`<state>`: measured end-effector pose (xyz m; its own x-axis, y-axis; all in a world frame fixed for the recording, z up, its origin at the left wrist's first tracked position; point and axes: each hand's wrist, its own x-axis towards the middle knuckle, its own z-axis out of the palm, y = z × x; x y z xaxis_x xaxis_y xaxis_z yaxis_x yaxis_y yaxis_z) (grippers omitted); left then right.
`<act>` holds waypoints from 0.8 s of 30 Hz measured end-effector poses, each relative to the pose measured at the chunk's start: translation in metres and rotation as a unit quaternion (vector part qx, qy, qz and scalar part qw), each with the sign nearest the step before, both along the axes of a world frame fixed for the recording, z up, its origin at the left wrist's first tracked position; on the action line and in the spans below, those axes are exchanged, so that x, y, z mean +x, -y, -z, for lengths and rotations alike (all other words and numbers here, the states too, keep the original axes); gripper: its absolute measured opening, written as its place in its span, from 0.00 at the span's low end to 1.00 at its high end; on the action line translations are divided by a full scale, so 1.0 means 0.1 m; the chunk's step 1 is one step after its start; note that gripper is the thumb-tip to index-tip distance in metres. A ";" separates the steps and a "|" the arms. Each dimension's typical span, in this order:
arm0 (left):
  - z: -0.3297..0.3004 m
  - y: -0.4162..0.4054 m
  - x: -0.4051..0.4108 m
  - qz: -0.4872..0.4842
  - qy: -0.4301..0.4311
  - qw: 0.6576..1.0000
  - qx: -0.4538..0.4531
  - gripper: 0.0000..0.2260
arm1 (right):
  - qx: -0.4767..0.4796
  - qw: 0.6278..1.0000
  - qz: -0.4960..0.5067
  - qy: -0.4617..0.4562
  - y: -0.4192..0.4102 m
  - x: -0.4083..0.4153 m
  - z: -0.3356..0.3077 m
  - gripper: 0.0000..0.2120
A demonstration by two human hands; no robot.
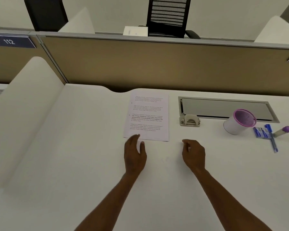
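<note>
A printed sheet of paper (147,116) lies flat on the white desk (73,164), just beyond my hands. My left hand (134,155) hovers at the sheet's near left corner, fingers relaxed, fingertips over the paper's edge, holding nothing. My right hand (193,155) hangs a little to the right of the sheet with its fingers loosely curled and empty. A white cup with a pink rim (238,121) lies tilted on the desk at the right.
A hole punch (189,120) sits right of the sheet, in front of a metal cable tray lid (223,108). Blue pens (270,135) and a purple-capped glue stick (283,130) lie far right. A tan partition (157,64) backs the desk; a white divider (23,105) stands left.
</note>
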<state>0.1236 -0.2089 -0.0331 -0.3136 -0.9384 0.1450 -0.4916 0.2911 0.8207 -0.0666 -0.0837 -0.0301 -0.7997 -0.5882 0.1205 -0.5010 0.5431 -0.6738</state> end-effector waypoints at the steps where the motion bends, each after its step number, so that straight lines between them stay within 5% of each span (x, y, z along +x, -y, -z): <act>1: 0.05 -0.16 0.06 0.014 0.015 1.000 0.005 0.17 | 0.038 0.999 -0.028 -0.024 -0.12 0.04 0.04 0.11; 6: 0.24 -0.71 0.22 0.114 0.129 0.985 -0.029 0.21 | 0.139 0.979 -0.138 -0.061 -0.33 0.35 0.12 0.21; 10: 0.25 -0.76 0.30 0.144 0.165 0.975 -0.036 0.22 | 0.131 0.965 -0.206 -0.093 -0.39 0.66 0.15 0.22; 16: 0.39 -0.74 0.64 0.161 0.271 0.943 -0.107 0.25 | 0.122 0.971 -0.192 -0.071 -0.27 0.64 0.07 0.26; 24: 0.42 -0.72 0.67 0.162 0.288 0.938 -0.109 0.26 | 0.158 0.924 -0.317 -0.144 -0.20 0.81 0.04 0.26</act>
<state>0.1910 -0.1370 -0.0750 -0.6618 -0.7485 0.0408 -0.6921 0.6310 0.3504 0.0144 -0.0637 -0.0341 -0.2438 -0.9697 0.0170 -0.9197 0.2256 -0.3213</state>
